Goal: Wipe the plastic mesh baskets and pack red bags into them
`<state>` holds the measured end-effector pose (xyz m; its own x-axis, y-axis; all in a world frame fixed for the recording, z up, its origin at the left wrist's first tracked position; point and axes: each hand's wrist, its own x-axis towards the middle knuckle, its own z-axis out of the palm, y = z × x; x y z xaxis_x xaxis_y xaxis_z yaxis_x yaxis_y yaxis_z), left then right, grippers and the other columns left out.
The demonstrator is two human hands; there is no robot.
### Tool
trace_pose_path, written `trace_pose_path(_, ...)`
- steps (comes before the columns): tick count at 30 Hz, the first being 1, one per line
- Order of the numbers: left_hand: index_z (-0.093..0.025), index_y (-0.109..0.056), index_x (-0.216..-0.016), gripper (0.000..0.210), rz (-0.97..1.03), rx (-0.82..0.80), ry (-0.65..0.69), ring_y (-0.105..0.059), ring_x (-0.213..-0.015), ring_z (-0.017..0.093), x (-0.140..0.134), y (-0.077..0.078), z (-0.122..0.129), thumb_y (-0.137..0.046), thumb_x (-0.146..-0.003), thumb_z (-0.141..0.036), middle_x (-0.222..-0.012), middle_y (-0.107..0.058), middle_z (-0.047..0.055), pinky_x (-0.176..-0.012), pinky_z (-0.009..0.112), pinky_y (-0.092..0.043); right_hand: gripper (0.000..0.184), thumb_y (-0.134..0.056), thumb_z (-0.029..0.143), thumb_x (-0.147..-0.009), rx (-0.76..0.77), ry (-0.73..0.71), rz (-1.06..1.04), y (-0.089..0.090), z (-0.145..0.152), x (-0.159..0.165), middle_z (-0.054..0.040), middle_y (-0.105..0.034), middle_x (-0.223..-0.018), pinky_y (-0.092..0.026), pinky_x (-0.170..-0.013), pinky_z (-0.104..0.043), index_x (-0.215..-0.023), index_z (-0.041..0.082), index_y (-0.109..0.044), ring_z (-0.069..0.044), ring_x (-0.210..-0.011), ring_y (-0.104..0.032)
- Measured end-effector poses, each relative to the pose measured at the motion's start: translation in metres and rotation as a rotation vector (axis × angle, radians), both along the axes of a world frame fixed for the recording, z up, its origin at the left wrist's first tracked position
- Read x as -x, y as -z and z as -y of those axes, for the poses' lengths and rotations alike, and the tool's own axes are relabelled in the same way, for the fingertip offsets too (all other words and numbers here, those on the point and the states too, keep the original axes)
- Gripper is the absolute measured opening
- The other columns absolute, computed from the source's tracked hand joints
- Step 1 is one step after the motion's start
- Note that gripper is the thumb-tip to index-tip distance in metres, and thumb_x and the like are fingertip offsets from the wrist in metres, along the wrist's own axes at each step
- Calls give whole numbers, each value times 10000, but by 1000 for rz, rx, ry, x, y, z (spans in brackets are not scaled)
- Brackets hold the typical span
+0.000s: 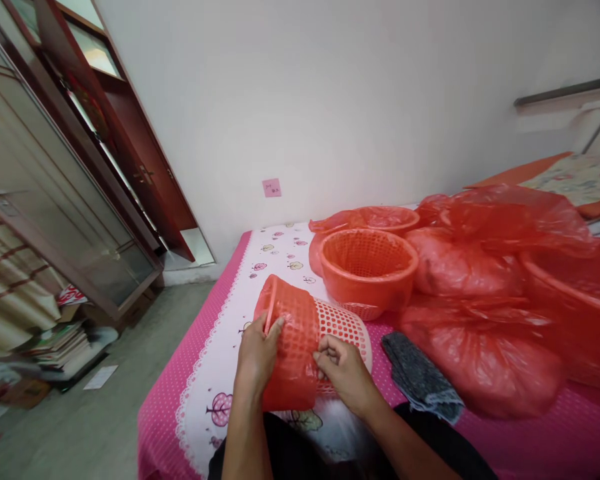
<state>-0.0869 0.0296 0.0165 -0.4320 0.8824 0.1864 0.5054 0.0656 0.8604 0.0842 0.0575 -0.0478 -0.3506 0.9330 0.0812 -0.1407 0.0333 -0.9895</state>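
A plastic basket (pixel 347 327) with a pale lattice wall lies tilted on its side in front of me. A red plastic bag (pixel 295 353) is folded over its rim and covers the half towards my left. My left hand (pixel 260 350) grips the bag-covered rim, thumb outside and fingers out of sight inside. My right hand (pixel 340 363) has its fingers curled and pinched at the bag's edge, against the basket's wall. Just behind stands an upright basket (pixel 367 277) lined with a red bag.
The bed (pixel 205 340) has a pink and white patterned sheet. Several red bags (pixel 480 360) and another lined basket (pixel 595 300) crowd the right. A dark grey cloth (pixel 420 373) lies near my knee. A wall (pixel 305 100) rises behind; a door (pixel 145 160) stands at left.
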Motion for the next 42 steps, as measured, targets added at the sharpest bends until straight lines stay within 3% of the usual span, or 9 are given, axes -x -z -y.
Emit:
trace_pose_path(6, -228, -531, -707, 383, -24, 45, 35, -480, -573, 166, 1, 2, 1, -511, -872, -574, -630, -522, -7, -542, 277, -377, 275, -672, 462, -703, 104, -31, -70, -4, -7, -2, 28, -622, -588, -484, -490, -252, -783, 207, -610, -142, -507, -595)
trace_pose_path(9, -214, -577, -739, 391, 4, 23, 67, -509, -585, 170, -2, 2, 1, -555, -871, -581, -645, -556, 0, -551, 274, -392, 355, -693, 550, -742, 112, -58, -61, -9, -7, -1, 60, -546, -504, -328, -384, -211, -734, 225, -549, -104, -395, -481)
trace_pose_path(12, -205, -587, -730, 427, 16, 11, 74, -495, -585, 163, -5, 1, 1, -588, -854, -614, -642, -549, -4, -545, 266, -382, 361, -706, 511, -718, 107, -2, -42, -10, -8, -2, 80, -495, -456, -231, -375, -203, -663, 236, -479, -66, -348, -377)
trace_pose_path(20, -201, -580, -748, 465, -9, 49, 64, -472, -581, 158, -9, -1, 1, -552, -871, -649, -658, -534, -1, -530, 264, -366, 297, -662, 497, -702, 107, 33, -13, -7, -10, -21, 2, -686, -642, -288, -367, -223, -734, 213, -581, -77, -371, -445)
trace_pose_path(24, -198, -597, -737, 450, -41, 34, 68, -486, -595, 168, -15, -8, 1, -550, -873, -624, -657, -556, 7, -552, 275, -387, 413, -665, 623, -763, 155, -31, -57, -12, -6, -21, 47, -584, -546, -301, -367, -218, -782, 224, -562, -98, -387, -469)
trace_pose_path(30, -195, -600, -734, 484, -64, 50, 94, -552, -642, 198, -18, -12, 3, -539, -866, -657, -681, -616, 36, -604, 298, -436, 418, -734, 541, -729, 110, 26, -82, -10, -8, -15, 92, -434, -454, -202, -364, -209, -621, 235, -470, -50, -359, -309)
trace_pose_path(34, -193, -608, -760, 513, -80, 78, 77, -540, -643, 195, -18, -10, 4, -498, -881, -679, -679, -591, 29, -592, 292, -419, 327, -695, 515, -738, 89, 101, -78, -8, -16, -26, 59, -527, -515, -251, -366, -217, -682, 215, -577, -74, -371, -382)
trace_pose_path(37, -197, -586, -742, 507, -75, 59, 81, -520, -625, 185, -19, -11, 3, -509, -876, -680, -664, -571, 19, -581, 284, -401, 392, -671, 595, -768, 103, 93, -92, -13, -19, -32, 18, -607, -561, -303, -378, -229, -777, 207, -625, -111, -405, -468)
trace_pose_path(42, -206, -540, -695, 487, -75, 50, 109, -479, -607, 167, -26, -15, 2, -531, -873, -660, -649, -546, 4, -577, 281, -385, 393, -702, 583, -784, 75, 67, -82, -24, -20, -27, 52, -517, -437, -280, -401, -224, -711, 221, -569, -96, -373, -407)
